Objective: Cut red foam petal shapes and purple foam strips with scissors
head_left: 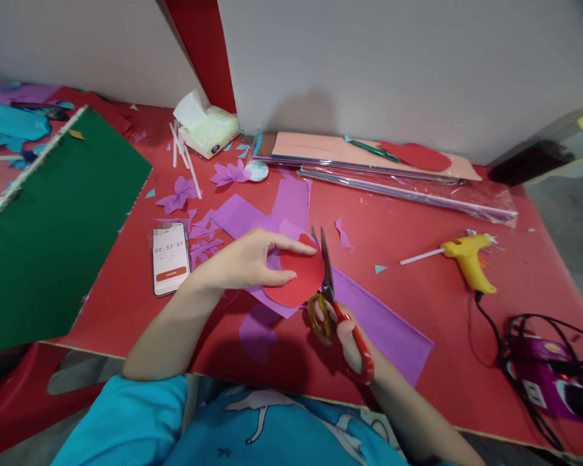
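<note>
My left hand (252,262) pinches a rounded piece of red paper (298,278), thumb and fingers lying over its left part. In my right hand (350,340) is a pair of scissors (327,272) with one red and one yellow handle. Its blades stand apart and point away from me, right beside the red paper's right edge. Whether the blades touch the paper I cannot tell. Beneath both hands lie purple paper strips (379,320), partly covered by the red piece. A purple cut shape (258,333) rests nearer to me on the red table.
A phone (171,259) showing a timer and purple scraps (206,246) lie left, near a green board (78,233). Behind are a tissue pack (211,133), purple flowers (230,173) and a paper stack (320,149). A yellow glue gun (469,259) and a corded purple box (544,369) stand right.
</note>
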Tool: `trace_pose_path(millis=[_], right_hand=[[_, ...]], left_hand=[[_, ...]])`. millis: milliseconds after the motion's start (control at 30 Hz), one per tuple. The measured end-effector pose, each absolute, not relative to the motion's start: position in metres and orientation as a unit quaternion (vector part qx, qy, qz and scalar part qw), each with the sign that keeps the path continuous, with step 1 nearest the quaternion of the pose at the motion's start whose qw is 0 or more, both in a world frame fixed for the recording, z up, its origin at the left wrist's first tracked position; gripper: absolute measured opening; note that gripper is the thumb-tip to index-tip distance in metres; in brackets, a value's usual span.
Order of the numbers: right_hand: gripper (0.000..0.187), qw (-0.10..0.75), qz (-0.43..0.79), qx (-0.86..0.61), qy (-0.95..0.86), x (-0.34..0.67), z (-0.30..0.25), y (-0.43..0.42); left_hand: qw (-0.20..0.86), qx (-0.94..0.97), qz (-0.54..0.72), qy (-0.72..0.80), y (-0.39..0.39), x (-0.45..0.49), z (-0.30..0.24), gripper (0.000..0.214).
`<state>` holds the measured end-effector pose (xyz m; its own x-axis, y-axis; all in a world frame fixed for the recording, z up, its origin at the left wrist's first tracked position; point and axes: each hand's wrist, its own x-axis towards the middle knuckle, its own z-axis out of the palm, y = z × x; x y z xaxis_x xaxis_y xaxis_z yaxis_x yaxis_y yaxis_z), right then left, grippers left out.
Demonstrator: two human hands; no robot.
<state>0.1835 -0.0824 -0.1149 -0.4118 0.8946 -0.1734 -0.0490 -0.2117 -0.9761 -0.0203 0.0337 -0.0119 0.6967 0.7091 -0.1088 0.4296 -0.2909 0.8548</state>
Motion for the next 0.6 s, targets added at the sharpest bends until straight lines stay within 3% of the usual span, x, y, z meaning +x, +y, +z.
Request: trace_pose_path(millis=[600], right_hand=[[0.055, 0.368, 0.691, -0.394, -0.482, 0.1823, -0.1162, -0.0869]], left_hand=[[0.476, 0.794, 0.144, 0.350, 0.0349, -0.0219, -0.0130, 0.042]])
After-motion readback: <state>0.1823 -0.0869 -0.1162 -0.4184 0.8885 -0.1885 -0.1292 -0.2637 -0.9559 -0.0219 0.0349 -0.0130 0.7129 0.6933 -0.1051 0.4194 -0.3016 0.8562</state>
